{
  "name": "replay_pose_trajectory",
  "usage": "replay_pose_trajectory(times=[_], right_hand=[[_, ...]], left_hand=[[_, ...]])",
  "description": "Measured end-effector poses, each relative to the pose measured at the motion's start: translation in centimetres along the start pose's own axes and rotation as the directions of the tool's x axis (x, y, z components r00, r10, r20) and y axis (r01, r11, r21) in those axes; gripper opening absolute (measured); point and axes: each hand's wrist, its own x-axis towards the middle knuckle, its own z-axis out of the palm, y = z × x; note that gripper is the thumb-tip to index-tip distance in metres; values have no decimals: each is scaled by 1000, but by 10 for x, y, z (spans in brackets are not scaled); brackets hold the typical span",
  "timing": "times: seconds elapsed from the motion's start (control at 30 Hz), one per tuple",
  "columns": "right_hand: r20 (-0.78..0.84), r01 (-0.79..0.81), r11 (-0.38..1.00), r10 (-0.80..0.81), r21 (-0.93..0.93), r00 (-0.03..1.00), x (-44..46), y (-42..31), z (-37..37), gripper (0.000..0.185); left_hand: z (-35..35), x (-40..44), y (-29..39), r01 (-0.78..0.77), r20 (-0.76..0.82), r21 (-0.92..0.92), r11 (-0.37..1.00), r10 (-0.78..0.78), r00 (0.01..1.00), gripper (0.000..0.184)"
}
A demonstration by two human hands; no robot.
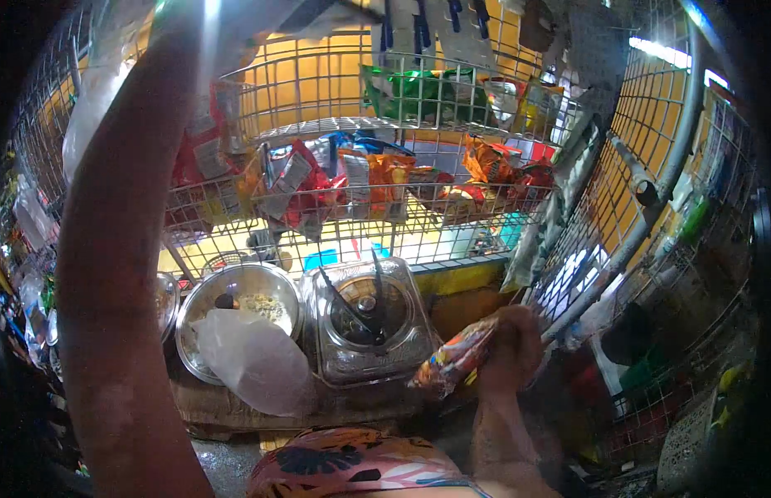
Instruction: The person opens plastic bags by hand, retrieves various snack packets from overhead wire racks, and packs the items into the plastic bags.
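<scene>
My right hand (pixel 515 342) is closed around a shiny, multicoloured snack packet (pixel 460 358), held right of the counter. My left arm reaches up across the left side of the view. At the top edge, my left hand (pixel 228 23) is mostly cut off and its fingers do not show. Below it stands a steel bowl (pixel 189 332) with pale food and a spoon-like handle in it. A whitish plastic bag (pixel 257 363) covers the bowl's front. Dark tongs (pixel 377 307) lie on the glass-topped lid of a square steel food pan (pixel 364 365).
A wire rack (pixel 319 220) ahead holds rows of snack packets, including green bags (pixel 427 95) and orange packets (pixel 388 178). To the right, a metal grille with a pipe frame (pixel 680 149) closes the side. Clear plastic bags hang at left.
</scene>
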Motion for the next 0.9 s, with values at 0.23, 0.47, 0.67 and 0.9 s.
replay_pose_trajectory(times=[0.23, 0.47, 0.67, 0.9], right_hand=[[-24, -296, 954, 295, -48, 955, -23, -20, -48, 17], [97, -121, 961, 149, -247, 984, -41, -2, -77, 25], [134, -118, 962, 155, -248, 979, -49, 2, -71, 25], [219, -38, 971, 91, -237, 971, -52, 11, -66, 25]], left_hand=[[115, 97, 14, 22, 608, -153, 988, 76, 790, 16], [146, 136, 103, 187, 363, -14, 982, -170, 916, 32], [131, 123, 146, 321, 251, -206, 925, -267, 930, 31], [125, 184, 138, 191, 344, -183, 964, -119, 931, 30]])
